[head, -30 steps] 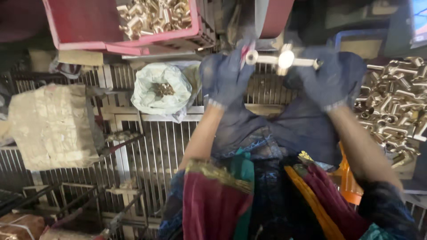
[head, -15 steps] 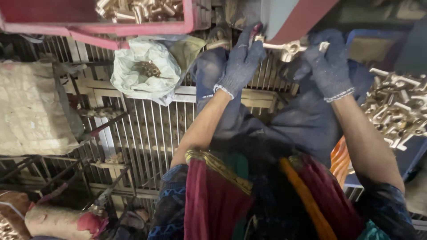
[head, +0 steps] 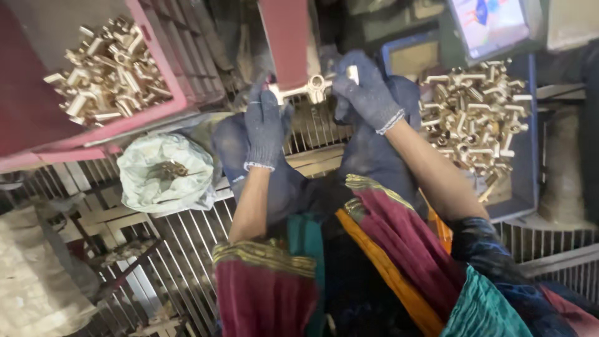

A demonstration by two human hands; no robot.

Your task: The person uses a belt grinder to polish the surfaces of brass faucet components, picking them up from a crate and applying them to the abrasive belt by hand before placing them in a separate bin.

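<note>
Got both hands up on one brass fitting (head: 312, 87) here, a T-shaped piece with a round opening in the middle, held out at the far side of the scene just under a red upright panel (head: 288, 37). My left hand (head: 265, 128), in a dark blue knit glove, has its grip closed around the left end of the fitting, fingers wrapped over it. My right hand (head: 369, 93), same kind of glove, is closed on the right end, with the pale tip of the fitting poking out past the fingers. So the piece sits across between the two hands, roughly level.

Far left there's a pink plastic crate (head: 159, 81) tilted my way, with a heap of the same brass fittings (head: 109, 72) in it. On the right, a blue tray (head: 521, 187) carries another pile of brass parts (head: 477, 122), just beside my right forearm. Left of my left arm sits a crumpled white sack (head: 163, 171), open at the top with a few small brass bits showing inside. All of it rests over a metal grating (head: 143, 249), not a solid tabletop. A lit screen (head: 490, 25) is at the far right corner.
</note>
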